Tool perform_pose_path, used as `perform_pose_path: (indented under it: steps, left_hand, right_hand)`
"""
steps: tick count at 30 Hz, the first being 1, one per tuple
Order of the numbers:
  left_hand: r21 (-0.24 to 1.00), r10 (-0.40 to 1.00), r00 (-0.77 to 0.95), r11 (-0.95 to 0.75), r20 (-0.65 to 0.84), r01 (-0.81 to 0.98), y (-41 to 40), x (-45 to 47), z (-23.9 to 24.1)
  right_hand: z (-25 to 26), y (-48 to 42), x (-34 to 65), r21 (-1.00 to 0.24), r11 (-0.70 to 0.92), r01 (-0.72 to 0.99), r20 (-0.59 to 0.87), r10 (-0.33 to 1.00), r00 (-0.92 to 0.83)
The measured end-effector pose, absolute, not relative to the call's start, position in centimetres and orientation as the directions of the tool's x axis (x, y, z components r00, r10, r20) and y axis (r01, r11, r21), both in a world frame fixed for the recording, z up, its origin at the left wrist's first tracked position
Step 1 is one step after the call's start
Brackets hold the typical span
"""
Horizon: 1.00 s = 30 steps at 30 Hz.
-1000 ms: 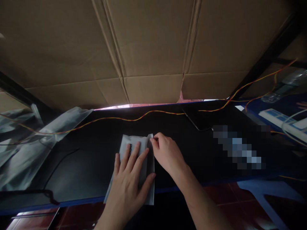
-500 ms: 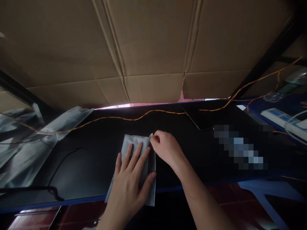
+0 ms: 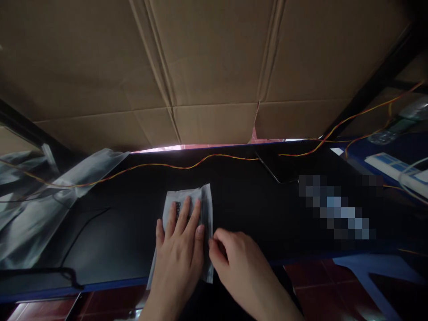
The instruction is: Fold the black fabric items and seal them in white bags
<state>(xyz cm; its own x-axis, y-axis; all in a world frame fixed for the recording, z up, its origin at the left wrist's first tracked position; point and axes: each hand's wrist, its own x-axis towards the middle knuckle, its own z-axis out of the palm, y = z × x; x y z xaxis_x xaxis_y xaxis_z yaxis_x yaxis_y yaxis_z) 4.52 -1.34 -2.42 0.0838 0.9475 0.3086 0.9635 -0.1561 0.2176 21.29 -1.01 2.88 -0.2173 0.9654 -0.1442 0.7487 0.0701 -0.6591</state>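
Note:
A small frosted plastic bag (image 3: 207,209) with black lettering lies on the black tabletop, its near end jutting past the table's front edge. My left hand (image 3: 180,249) rests flat on it with the fingers spread, covering most of its face and part of the print. At the bag's right edge, my right hand (image 3: 240,263) is closed in a pinch on the rim, low down near the table edge. The exact spot between thumb and finger is hidden.
Clear plastic bags (image 3: 43,214) are heaped at the left. A red-yellow twisted wire (image 3: 154,165) crosses the back past a dark phone-like slab (image 3: 272,167). Brown cardboard (image 3: 214,67) stands behind. A power strip (image 3: 397,171) and a plastic bottle (image 3: 397,122) lie at right.
My right hand has slid from the bag's far right corner down its edge toward me. The left hand has shifted slightly left with the bag, staying flat on it.

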Motion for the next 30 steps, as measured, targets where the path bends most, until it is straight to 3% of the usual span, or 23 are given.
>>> perform_pose_path:
  steps: [6,10,13,20,26,30]
  left_hand:
    - [0.217,0.936,0.096,-0.177,0.340,0.960,-1.0,4.4,-2.5]
    - [0.262,0.926,0.120,-0.224,0.359,0.939,-1.2,4.2,-2.7]
    - [0.324,0.925,0.129,-0.252,0.357,0.912,-1.6,3.9,-2.8]
    - [0.398,0.933,0.083,-0.228,0.351,0.889,-3.3,3.2,-2.5]
    - [0.294,0.945,0.063,-0.162,0.320,0.942,-3.8,1.3,-3.1]
    - [0.134,0.952,0.035,-0.079,0.305,0.988,-3.3,-3.7,-3.9]
  right_hand:
    - [3.1,-3.5,22.6,-0.720,0.069,0.691,-0.262,0.894,-0.362]
    - [3.2,-1.2,23.3,-0.745,0.101,0.660,-0.077,0.969,-0.236]
    - [2.9,0.9,22.4,-0.675,0.208,0.708,0.069,0.973,-0.220]
    - [1.9,2.2,18.1,-0.660,0.281,0.697,0.099,0.952,-0.291]
    - [2.1,2.8,16.4,-0.718,0.314,0.621,0.138,0.939,-0.315]
    - [3.8,3.4,19.4,-0.769,0.318,0.555,0.256,0.948,-0.188]
